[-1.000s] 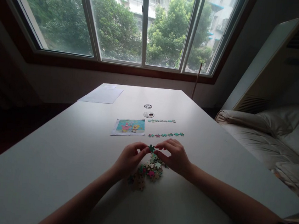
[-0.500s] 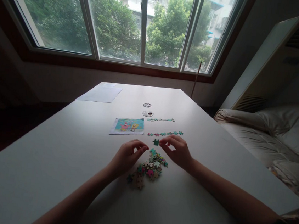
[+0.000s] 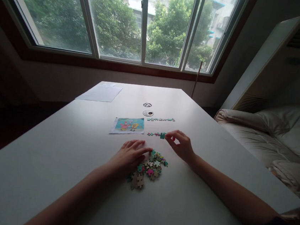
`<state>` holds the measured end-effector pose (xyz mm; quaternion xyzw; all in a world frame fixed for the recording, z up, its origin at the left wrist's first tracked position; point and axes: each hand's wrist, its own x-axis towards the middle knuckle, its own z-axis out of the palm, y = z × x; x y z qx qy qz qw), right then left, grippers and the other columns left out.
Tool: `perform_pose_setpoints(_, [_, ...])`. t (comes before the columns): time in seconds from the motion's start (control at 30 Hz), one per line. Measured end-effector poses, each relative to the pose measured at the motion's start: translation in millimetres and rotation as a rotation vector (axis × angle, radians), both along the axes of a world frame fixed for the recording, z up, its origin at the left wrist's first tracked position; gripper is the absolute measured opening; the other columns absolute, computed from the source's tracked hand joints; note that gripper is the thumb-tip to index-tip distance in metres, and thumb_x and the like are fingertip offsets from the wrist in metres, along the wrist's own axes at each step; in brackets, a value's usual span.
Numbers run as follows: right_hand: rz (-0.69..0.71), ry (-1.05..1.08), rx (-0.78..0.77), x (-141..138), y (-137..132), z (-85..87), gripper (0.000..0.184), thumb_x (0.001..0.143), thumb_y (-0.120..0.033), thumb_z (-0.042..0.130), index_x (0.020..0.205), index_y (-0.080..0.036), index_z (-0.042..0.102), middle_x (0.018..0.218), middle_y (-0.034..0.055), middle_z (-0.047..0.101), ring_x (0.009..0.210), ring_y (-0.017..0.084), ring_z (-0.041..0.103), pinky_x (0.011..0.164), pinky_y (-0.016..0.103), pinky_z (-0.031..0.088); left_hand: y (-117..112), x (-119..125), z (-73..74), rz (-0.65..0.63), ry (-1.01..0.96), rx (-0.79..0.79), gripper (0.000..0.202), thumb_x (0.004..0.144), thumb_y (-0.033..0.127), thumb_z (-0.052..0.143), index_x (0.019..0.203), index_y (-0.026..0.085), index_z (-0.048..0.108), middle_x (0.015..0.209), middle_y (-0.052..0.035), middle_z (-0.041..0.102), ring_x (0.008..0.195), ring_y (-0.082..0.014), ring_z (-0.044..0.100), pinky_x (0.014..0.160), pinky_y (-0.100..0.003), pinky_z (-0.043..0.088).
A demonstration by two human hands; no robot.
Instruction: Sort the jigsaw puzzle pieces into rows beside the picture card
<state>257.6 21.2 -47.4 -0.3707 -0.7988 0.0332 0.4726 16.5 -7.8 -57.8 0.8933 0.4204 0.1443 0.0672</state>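
Note:
Between thumb and fingertips, my right hand point(image 3: 181, 144) pinches a green puzzle piece point(image 3: 162, 135), raised in front of the nearer row of puzzle pieces point(image 3: 151, 134). Part of that row is hidden behind the piece and the hand. My left hand point(image 3: 129, 156) lies palm down with its fingers spread, at the left edge of a loose pile of puzzle pieces point(image 3: 150, 165). Its index fingertip is at the top of the pile. Some pieces there show grey-brown backs, others green, pink or yellow faces. Farther back runs a second row of pieces point(image 3: 160, 119).
A cartoon picture sheet point(image 3: 128, 125) lies left of the rows. Two round items point(image 3: 148, 113) are behind them on the white table point(image 3: 54, 156). White paper point(image 3: 100, 93) rests at the far left corner. A pale sofa point(image 3: 260, 135) stands to the right, a window beyond.
My right hand has carried the green piece up and slightly right, to the nearer row. My left hand has gone from a curled pinch to spread fingers, lowered beside the pile.

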Motion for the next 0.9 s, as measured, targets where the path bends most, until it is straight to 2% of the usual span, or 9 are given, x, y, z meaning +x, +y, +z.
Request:
perform_pose_setpoints(0.1, [0.001, 0.013, 0.003, 1.5, -0.3, 0.4, 0.010, 0.081, -0.026, 0.053, 0.082, -0.021, 0.061, 0.076, 0.0023, 0.062, 0.058, 0.010, 0.054, 0.060, 0.025, 0.046, -0.4, 0.3, 2.8, 0.000, -0.060, 0.012, 0.028, 0.086, 0.027, 0.040, 0.111, 0.031, 0.051, 0.120, -0.0048, 0.048, 0.111, -0.0244, 0.040, 0.092, -0.046, 0.033])
perform_pose_setpoints(0.23, [0.005, 0.021, 0.003, 2.3, 0.2, 0.0, 0.009, 0.080, -0.026, 0.054, 0.082, -0.021, 0.061, 0.076, 0.0023, 0.062, 0.059, 0.010, 0.054, 0.060, 0.025, 0.046, -2.4, 2.4, 6.7, 0.002, -0.088, 0.000, 0.020, 0.085, 0.031, 0.041, 0.100, 0.023, 0.052, 0.115, -0.0060, 0.052, 0.108, -0.0234, 0.042, 0.091, -0.043, 0.035])
perform_pose_setpoints(0.3, [0.007, 0.019, 0.000, 1.9, 0.4, -0.5, 0.009, 0.080, -0.027, 0.054, 0.082, -0.021, 0.061, 0.076, 0.0025, 0.062, 0.058, 0.010, 0.054, 0.060, 0.026, 0.046, -2.6, 3.2, 6.3, 0.006, -0.091, 0.006, 0.020, 0.085, 0.031, 0.042, 0.099, 0.022, 0.052, 0.115, -0.0065, 0.053, 0.108, -0.0235, 0.043, 0.091, -0.043, 0.035])
perform_pose_setpoints(0.47, [0.022, 0.037, -0.031, -2.4, -1.0, -3.3, 0.010, 0.079, -0.027, 0.054, 0.080, -0.021, 0.061, 0.074, 0.0021, 0.062, 0.057, 0.010, 0.053, 0.058, 0.024, 0.046, 0.2, 1.5, 1.7, 0.018, -0.060, 0.013, 0.028, 0.084, 0.030, 0.041, 0.111, 0.023, 0.048, 0.118, -0.0067, 0.051, 0.108, -0.0239, 0.042, 0.092, -0.044, 0.033])
perform_pose_setpoints(0.6, [0.030, 0.082, -0.099, -8.8, 2.3, -4.3, 0.010, 0.079, -0.028, 0.054, 0.079, -0.020, 0.061, 0.070, 0.0015, 0.060, 0.057, 0.010, 0.053, 0.054, 0.023, 0.045, 1.5, -1.9, 1.2, 0.005, -0.048, 0.005, 0.026, 0.084, 0.030, 0.042, 0.108, 0.026, 0.051, 0.117, -0.0053, 0.051, 0.107, -0.0239, 0.043, 0.091, -0.044, 0.033])
perform_pose_setpoints(0.73, [0.012, 0.003, -0.174, -3.5, 27.5, 6.2, 0.013, 0.078, -0.029, 0.055, 0.080, -0.019, 0.061, 0.069, 0.0013, 0.061, 0.056, 0.009, 0.052, 0.054, 0.021, 0.043, 0.9, -3.7, 4.1, 0.005, -0.060, 0.011, 0.024, 0.084, 0.029, 0.042, 0.106, 0.026, 0.051, 0.116, -0.0049, 0.052, 0.107, -0.0237, 0.043, 0.091, -0.044, 0.034])
perform_pose_setpoints(0.8, [-0.005, -0.078, -0.225, 7.5, 50.7, 13.1, 0.016, 0.077, -0.031, 0.055, 0.079, -0.018, 0.063, 0.066, 0.0006, 0.062, 0.053, 0.009, 0.051, 0.053, 0.020, 0.043, 0.7, -3.9, 6.0, 0.007, -0.061, 0.005, 0.023, 0.084, 0.029, 0.042, 0.105, 0.026, 0.051, 0.116, -0.0048, 0.052, 0.107, -0.0236, 0.043, 0.091, -0.044, 0.034])
perform_pose_setpoints(0.9, [-0.120, -0.184, -0.257, 31.4, 90.5, 18.2, 0.018, 0.077, -0.033, 0.054, 0.079, -0.018, 0.064, 0.070, 0.0014, 0.063, 0.057, 0.010, 0.053, 0.058, 0.022, 0.043, 0.7, -4.3, 7.5, 0.011, -0.064, -0.001, 0.021, 0.084, 0.029, 0.042, 0.103, 0.025, 0.052, 0.115, -0.0050, 0.052, 0.107, -0.0236, 0.043, 0.090, -0.044, 0.034])
